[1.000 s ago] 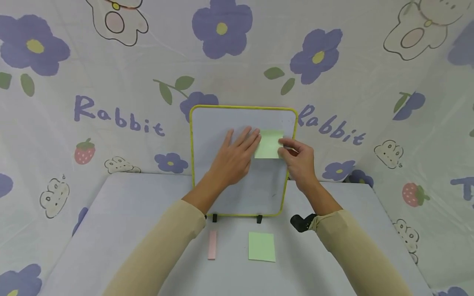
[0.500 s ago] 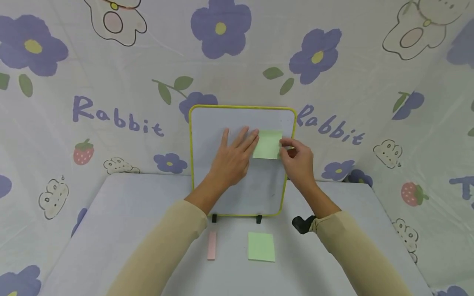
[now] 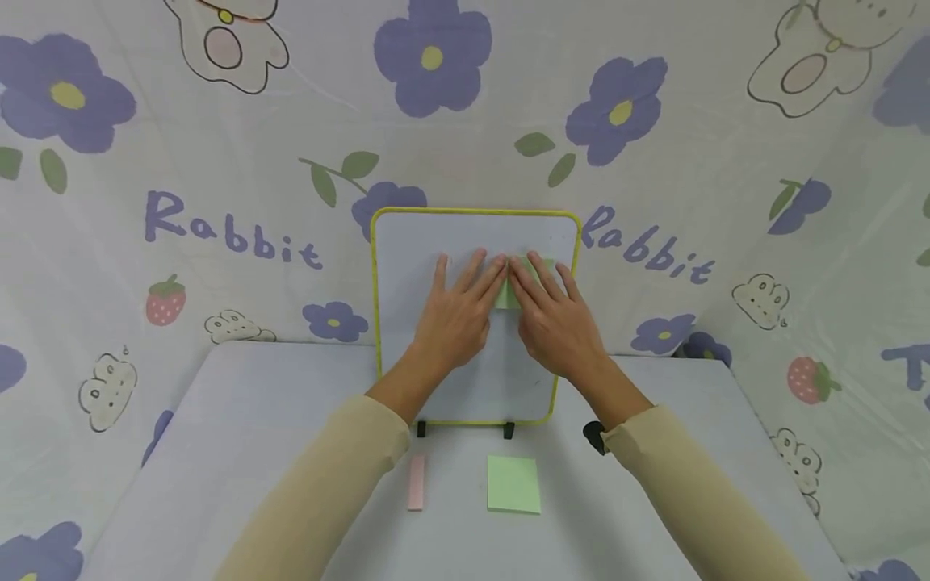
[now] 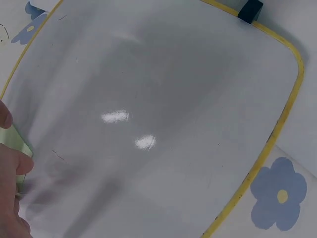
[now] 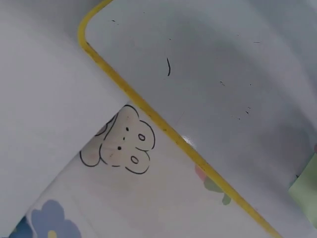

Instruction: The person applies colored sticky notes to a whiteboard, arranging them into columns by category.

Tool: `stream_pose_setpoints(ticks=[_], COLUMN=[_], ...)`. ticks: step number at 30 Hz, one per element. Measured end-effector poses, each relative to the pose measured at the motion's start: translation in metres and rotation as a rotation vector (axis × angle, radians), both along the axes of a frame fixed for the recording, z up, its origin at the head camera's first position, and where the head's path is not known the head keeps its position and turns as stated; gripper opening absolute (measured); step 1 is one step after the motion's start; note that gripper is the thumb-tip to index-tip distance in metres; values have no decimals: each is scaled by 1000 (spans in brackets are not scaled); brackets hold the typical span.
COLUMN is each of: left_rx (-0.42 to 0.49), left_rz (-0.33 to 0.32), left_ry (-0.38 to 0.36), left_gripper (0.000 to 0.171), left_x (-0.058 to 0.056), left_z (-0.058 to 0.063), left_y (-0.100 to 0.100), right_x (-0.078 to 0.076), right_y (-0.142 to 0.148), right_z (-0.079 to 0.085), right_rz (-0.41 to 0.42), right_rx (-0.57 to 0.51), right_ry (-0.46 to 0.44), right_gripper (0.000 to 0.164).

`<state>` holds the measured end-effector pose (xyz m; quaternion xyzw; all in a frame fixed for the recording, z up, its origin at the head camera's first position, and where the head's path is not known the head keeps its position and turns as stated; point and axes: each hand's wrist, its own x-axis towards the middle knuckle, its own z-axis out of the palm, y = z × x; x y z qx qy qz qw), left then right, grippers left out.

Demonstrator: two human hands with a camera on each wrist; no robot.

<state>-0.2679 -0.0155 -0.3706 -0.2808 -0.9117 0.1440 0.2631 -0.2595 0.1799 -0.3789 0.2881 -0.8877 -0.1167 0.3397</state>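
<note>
A pale green sticky note (image 3: 506, 295) lies on the upper right of a yellow-framed whiteboard (image 3: 472, 391). My left hand (image 3: 454, 321) rests on the board with straight, spread fingers, its index fingertip at the note's left edge. Over the note lies my right hand (image 3: 558, 327), fingers extended, covering most of it; the two index fingertips nearly meet. A corner of the sticky note (image 4: 21, 144) shows beside the left hand (image 4: 9, 173) in the left wrist view. At the right wrist view's edge, another part of the sticky note (image 5: 308, 192) appears.
On the white table (image 3: 276, 452), a green sticky note pad (image 3: 513, 484) lies before the whiteboard, with a narrow pink strip pad (image 3: 416, 482) to its left. Black feet (image 3: 508, 430) support the board. A patterned cloth (image 3: 465, 145) hangs behind.
My right hand has let go of the note's right edge, moved left and flattened over the note with fingers straightened. The left hand has stayed nearly still.
</note>
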Motion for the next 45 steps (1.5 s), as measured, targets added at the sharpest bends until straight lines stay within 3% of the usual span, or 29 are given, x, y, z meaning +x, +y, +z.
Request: stream_pose_setpoints(ticks=[23, 45], left_rx=[12, 13], left_rz=[16, 26], left_ry=[12, -57], left_gripper=[66, 66], left_x=[-1, 0], left_z=[-4, 1], left_y=[2, 5], right_x=[-5, -2], right_y=[19, 44], right_z=[0, -4], right_rz=[-15, -46], right_rx=[11, -63], right_ry=[1, -73], right_gripper=[68, 72])
